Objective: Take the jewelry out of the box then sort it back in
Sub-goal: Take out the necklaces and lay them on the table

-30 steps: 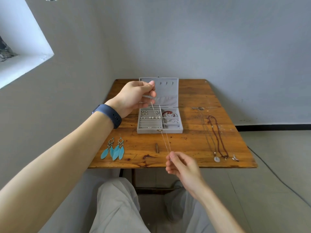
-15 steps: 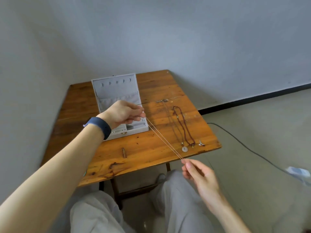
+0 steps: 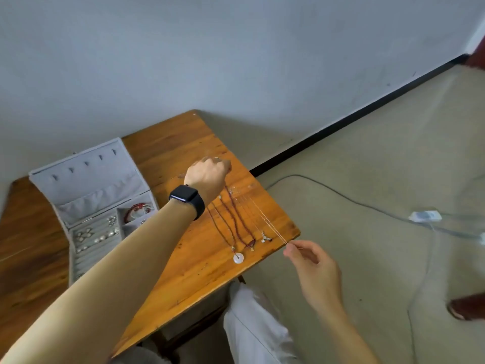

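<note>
Table (image 3: pixel 183 271) of bare wood, jewelry box (image 3: pixel 86 179) open at its left with the lid tipped back; small silver pieces and a red bracelet (image 3: pixel 137 209) sit in the tray, so emptying looks only part done

Left hand (image 3: pixel 207 174), watch (image 3: pixel 187 197) on the wrist, is over the far right part of the table with its back to camera. Fingers are curled and seem to hold the far end of the thin chain (image 3: pixel 273 227), but the pinch itself is hidden

Right hand (image 3: pixel 312 264) is just off the near table edge. Thumb and forefinger pinch the chain's near end, other fingers loosely bent

Chain runs taut between the hands, low over the wood, just right of the bead necklaces (image 3: pixel 236 219), the silver charm (image 3: pixel 265 237) and the white disc pendant (image 3: pixel 238 258)

Step in hand, likely: laying this chain down as the next in the row. To do it well – keep it stretched, lower both ends together, parallel to the neighbours and apart from them so nothing tangles. The near end wants to land on the wood, not hang past the edge – a fine chain would slide off
</note>
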Demonstrator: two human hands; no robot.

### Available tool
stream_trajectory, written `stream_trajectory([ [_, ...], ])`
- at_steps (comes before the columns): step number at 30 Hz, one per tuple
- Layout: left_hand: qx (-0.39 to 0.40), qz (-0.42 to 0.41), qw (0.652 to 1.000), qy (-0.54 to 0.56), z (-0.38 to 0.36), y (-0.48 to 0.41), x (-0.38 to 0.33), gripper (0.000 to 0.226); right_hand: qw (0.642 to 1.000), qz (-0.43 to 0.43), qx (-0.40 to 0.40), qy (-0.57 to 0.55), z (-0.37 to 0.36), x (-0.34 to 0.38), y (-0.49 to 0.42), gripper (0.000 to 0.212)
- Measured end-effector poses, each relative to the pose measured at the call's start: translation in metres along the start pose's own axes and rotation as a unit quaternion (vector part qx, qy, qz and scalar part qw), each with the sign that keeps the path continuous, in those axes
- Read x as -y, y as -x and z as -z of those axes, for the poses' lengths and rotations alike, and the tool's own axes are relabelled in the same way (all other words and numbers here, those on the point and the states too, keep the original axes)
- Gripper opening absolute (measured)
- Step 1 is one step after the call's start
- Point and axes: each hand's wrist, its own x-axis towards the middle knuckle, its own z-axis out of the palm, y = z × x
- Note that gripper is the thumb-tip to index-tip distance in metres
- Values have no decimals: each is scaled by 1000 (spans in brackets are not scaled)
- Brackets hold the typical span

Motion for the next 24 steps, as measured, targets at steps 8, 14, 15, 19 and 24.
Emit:
stream_trajectory([
  [8,7,24,999,30,-43,-50,-11,31,980,78,-62,174,-18,-9,-36,8],
  [14,-1,12,998,58,-66,-64,-4,20,966,135,-87,203,-27,-21,-45,7],
  [15,-3,10,998,62,-70,-65,-3,19,963,148,-95,206,-28,-24,-46,8],
  [19,-16,9,997,80,-77,-67,1,18,960,174,-100,193,-31,-31,-48,8],
  [24,-13,36,990,134,-75,-69,3,19,960,197,-94,176,-30,-36,-47,25],
])
